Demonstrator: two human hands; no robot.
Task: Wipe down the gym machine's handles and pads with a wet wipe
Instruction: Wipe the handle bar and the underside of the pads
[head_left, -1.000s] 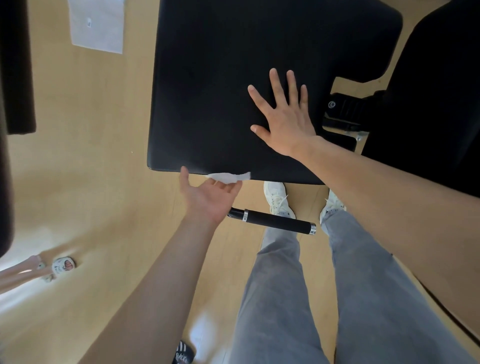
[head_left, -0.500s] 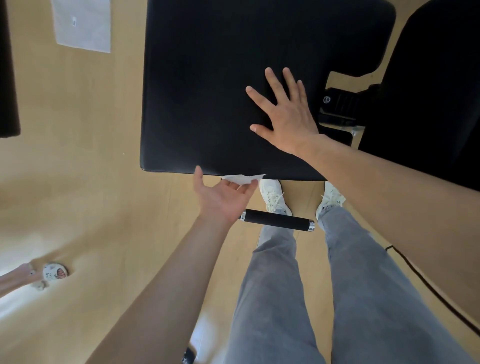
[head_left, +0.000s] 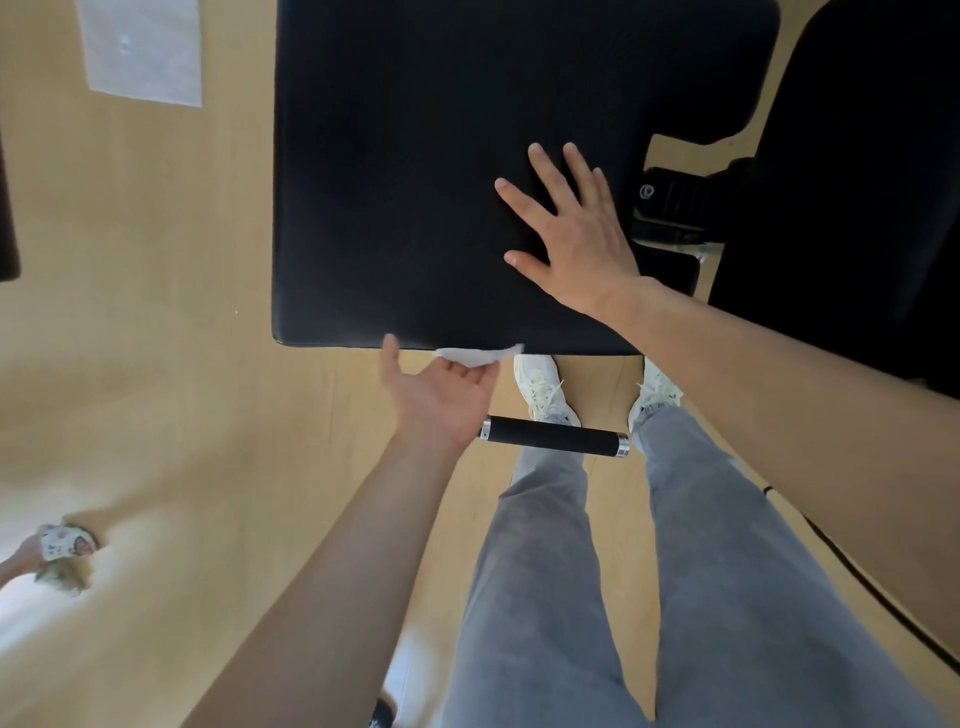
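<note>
A large black pad (head_left: 415, 171) of the gym machine fills the upper middle of the head view. My right hand (head_left: 571, 234) lies flat on its near right part, fingers spread. My left hand (head_left: 441, 400) is under the pad's near edge, palm up, pressing a white wet wipe (head_left: 475, 356) against that edge with its fingers. Just below my left hand, a black handle (head_left: 553, 435) with metal end caps sticks out in front of my legs.
Another black pad (head_left: 857, 182) and a black bracket (head_left: 675, 208) stand at the right. A white sheet (head_left: 143, 49) lies on the wooden floor at top left. Another person's foot (head_left: 62, 543) shows at the left edge. A black cable (head_left: 857, 582) runs at lower right.
My left hand has slid the wipe to the right along the pad's near edge. My right hand has stayed flat on the pad.
</note>
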